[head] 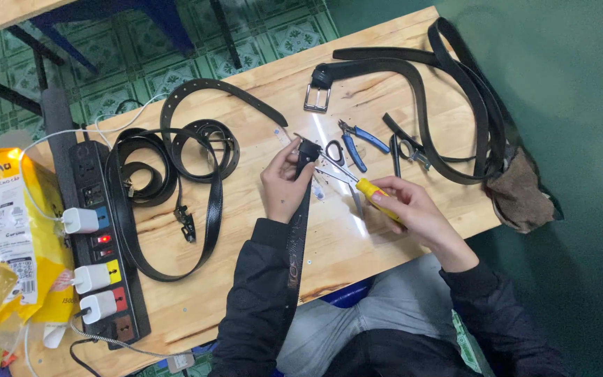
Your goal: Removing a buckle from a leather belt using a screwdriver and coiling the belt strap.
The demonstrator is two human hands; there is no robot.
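A long black leather belt strap (296,230) runs from the person's lap up over the edge of the pale wooden table (259,279), its upper end pinched in the left hand (284,185), while the right hand (413,209) is clenched around a yellow-handled screwdriver (357,183) whose metal tip points at that held end. Just beyond lie blue-handled pliers (357,143) and small black scissors (335,150); further off, coiled black belts (169,167) rest left, a silver-buckled black belt (399,70) right, and a black power strip (102,244) with white chargers lies at the table's left edge.
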